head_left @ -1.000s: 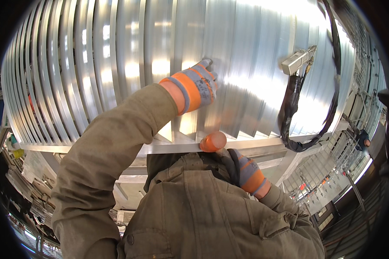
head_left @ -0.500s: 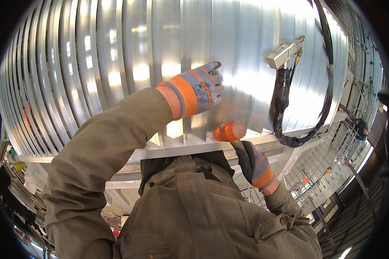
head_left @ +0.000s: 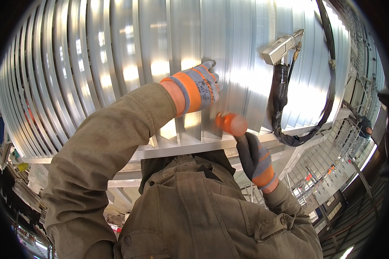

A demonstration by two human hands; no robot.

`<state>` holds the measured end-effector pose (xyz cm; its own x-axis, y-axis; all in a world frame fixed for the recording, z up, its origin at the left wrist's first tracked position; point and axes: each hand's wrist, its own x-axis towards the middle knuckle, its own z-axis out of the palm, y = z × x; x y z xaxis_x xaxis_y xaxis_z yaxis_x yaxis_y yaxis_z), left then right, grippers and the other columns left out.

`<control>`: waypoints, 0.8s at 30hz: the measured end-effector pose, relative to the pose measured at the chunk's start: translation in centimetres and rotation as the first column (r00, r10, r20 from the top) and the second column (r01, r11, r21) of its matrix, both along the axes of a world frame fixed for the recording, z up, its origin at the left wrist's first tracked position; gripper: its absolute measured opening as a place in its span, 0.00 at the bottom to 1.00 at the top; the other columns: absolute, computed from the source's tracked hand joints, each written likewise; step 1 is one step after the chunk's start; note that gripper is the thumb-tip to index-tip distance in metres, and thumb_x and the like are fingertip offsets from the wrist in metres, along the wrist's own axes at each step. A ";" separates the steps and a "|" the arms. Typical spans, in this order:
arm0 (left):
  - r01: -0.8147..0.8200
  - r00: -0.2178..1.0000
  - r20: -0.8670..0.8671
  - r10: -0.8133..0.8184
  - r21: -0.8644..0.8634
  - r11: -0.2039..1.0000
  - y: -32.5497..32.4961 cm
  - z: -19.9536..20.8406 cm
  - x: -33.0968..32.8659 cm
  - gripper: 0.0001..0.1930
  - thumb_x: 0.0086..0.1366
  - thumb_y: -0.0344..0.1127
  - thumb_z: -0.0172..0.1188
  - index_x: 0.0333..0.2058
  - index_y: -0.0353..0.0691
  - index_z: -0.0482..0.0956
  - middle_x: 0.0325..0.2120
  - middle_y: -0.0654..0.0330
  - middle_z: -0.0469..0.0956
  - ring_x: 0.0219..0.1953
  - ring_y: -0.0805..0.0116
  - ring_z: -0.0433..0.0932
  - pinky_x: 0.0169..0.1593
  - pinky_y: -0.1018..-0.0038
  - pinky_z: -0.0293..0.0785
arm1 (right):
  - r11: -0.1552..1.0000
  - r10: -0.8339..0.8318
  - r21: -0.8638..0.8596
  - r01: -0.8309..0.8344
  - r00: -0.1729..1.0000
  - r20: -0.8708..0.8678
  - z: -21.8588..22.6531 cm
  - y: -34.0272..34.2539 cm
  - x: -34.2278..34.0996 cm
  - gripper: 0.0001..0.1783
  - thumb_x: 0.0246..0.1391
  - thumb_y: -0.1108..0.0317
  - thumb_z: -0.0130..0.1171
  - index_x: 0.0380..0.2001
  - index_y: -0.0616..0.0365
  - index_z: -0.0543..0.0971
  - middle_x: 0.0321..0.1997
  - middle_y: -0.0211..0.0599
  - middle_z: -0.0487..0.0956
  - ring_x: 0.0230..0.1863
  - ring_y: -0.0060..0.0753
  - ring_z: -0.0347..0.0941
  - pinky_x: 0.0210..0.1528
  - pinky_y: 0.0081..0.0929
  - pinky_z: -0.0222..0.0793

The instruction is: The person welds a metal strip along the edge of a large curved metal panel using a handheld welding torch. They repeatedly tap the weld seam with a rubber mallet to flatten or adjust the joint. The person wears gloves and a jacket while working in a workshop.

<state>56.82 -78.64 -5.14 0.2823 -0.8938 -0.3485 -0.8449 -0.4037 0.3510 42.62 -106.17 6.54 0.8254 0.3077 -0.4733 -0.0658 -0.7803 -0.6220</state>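
Long silvery metal profiles [head_left: 155, 39] lie side by side in a wide row in front of me. My left hand [head_left: 199, 87], in a grey and orange glove, is on the profiles near the middle, with its fingers curled down over one of them; the fingertips are partly hidden. My right hand [head_left: 256, 160], gloved alike, grips a mallet by its handle, which the hand mostly covers. The orange mallet head [head_left: 232, 124] has a pale round face and is slightly blurred. It is just above the near ends of the profiles, below and right of my left hand.
A clamp-like metal tool [head_left: 282, 48] with a black-wrapped cable [head_left: 279, 93] lies on the profiles at right. A pale metal beam [head_left: 177, 148] runs along their near ends, close to my body. Another person [head_left: 365, 128] is at the far right, near racks.
The mallet head has risen slightly and turned a little, with my right hand shifting up. My left hand stays on the profiles, only slightly moved. The view has shifted a little.
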 end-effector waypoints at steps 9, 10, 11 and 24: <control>0.086 0.994 0.058 -0.092 0.100 0.991 -0.8 0.1 0.0 0.09 0.71 0.33 0.71 0.46 0.56 0.95 0.59 0.68 0.89 0.66 0.62 0.86 0.87 0.44 0.58 | 0.993 -0.094 0.007 0.119 0.745 0.660 -5.4 6.3 17.0 0.20 0.77 0.64 0.69 0.64 0.63 0.82 0.48 0.53 0.86 0.46 0.51 0.84 0.49 0.44 0.81; 0.086 0.995 0.049 -0.091 0.111 0.990 -1.0 -0.1 0.0 0.10 0.71 0.33 0.71 0.47 0.56 0.95 0.59 0.68 0.89 0.65 0.62 0.86 0.87 0.44 0.58 | 0.988 -0.096 -0.022 0.155 0.710 0.697 -6.4 7.1 19.7 0.20 0.76 0.60 0.69 0.63 0.59 0.83 0.47 0.54 0.88 0.49 0.56 0.86 0.51 0.48 0.82; 0.074 0.995 0.059 -0.080 0.110 0.991 -1.2 -0.3 -0.1 0.10 0.71 0.33 0.72 0.48 0.56 0.95 0.58 0.68 0.89 0.65 0.62 0.86 0.87 0.44 0.58 | 0.966 -0.030 -0.158 0.206 0.693 0.720 -7.2 7.8 22.3 0.22 0.76 0.56 0.68 0.64 0.57 0.84 0.51 0.55 0.88 0.52 0.58 0.86 0.54 0.49 0.83; -0.005 1.000 -0.020 0.008 0.163 0.987 -1.9 -0.8 -0.5 0.15 0.72 0.32 0.70 0.54 0.55 0.93 0.58 0.66 0.89 0.66 0.62 0.86 0.87 0.50 0.60 | 0.971 0.056 -0.213 0.111 0.756 0.652 -11.4 6.9 30.3 0.17 0.76 0.61 0.63 0.61 0.55 0.85 0.53 0.58 0.86 0.58 0.68 0.81 0.60 0.60 0.79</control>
